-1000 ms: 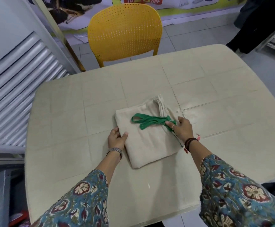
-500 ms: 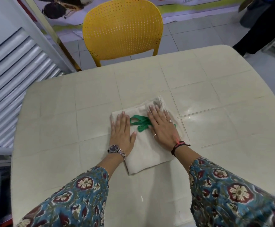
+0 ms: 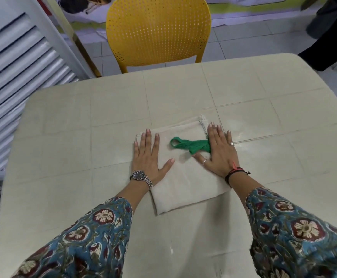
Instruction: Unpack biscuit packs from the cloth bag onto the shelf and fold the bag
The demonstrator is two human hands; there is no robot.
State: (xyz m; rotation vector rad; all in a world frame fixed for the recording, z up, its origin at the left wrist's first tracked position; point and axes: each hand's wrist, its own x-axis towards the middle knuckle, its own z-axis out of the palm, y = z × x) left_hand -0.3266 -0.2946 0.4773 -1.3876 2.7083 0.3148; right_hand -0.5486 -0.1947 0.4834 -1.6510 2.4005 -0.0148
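Cloth bag (image 3: 183,177): one, folded; left hand (image 3: 148,155), right hand (image 3: 218,151) pressing flat, holding nothing.

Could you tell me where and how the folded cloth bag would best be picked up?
Probably by the green handles lying loose on top of the cloth bag, pinched from above; the bag itself lies flat on the table, leaving little edge to get under.

Both sleeves (image 3: 95,235) teal-blue cotton print — maroon and cream flowers, olive leaves, ended mid-forearm. Left hand (image 3: 148,155) bare of rings; wrist wore steel-link watch (image 3: 141,177), dark round dial. Right hand (image 3: 218,151) wore two silver rings (image 3: 231,143) — wrist tied with black and red-orange threads (image 3: 234,171).
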